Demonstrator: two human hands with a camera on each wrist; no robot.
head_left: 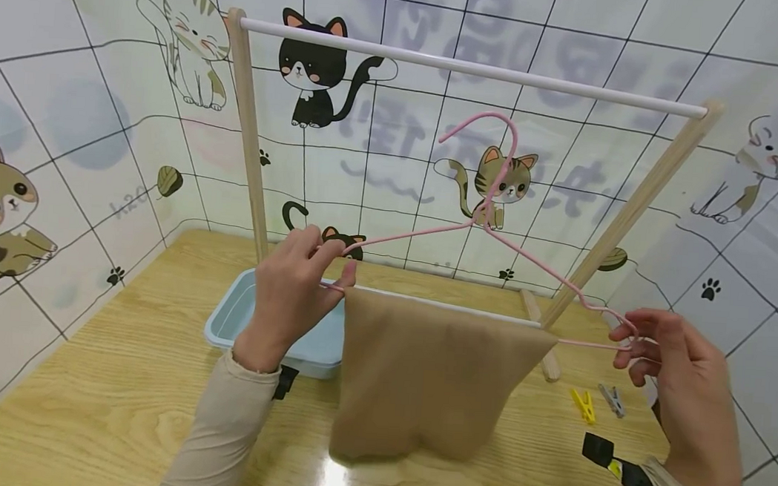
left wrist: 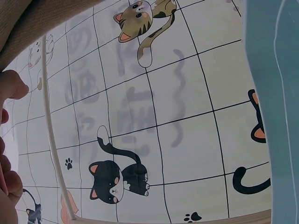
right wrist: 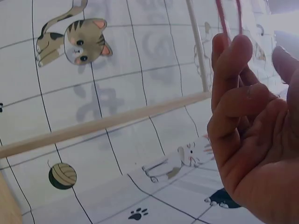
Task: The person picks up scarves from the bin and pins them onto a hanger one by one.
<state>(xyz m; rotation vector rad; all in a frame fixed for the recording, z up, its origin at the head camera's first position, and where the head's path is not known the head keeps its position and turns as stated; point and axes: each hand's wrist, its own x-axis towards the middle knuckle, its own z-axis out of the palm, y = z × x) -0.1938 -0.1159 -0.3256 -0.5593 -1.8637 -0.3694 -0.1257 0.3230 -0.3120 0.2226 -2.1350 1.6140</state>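
Observation:
In the head view a pink wire clothes hanger [head_left: 416, 232] is held up between both hands, hook at the top. A brown cloth [head_left: 441, 380] is draped over its lower bar and hangs down in front. My left hand [head_left: 295, 289] grips the hanger's left corner, thumb by the cloth's upper edge. At the right corner, the curled fingers of my right hand [head_left: 685, 373] hold the looped wire, and the right wrist view shows pink wire [right wrist: 223, 18] at the fingertips. Part of the cloth [left wrist: 42, 23] fills the upper left of the left wrist view.
Behind the hanger stands a rack with a white top rail [head_left: 473, 67] and wooden posts [head_left: 249, 130]. A light blue basin [head_left: 227, 307] sits behind the left hand. Yellow [head_left: 582, 406] and grey [head_left: 612, 399] clothespins lie on the table [head_left: 85, 403] near the right hand. Cat-patterned sheets surround the table.

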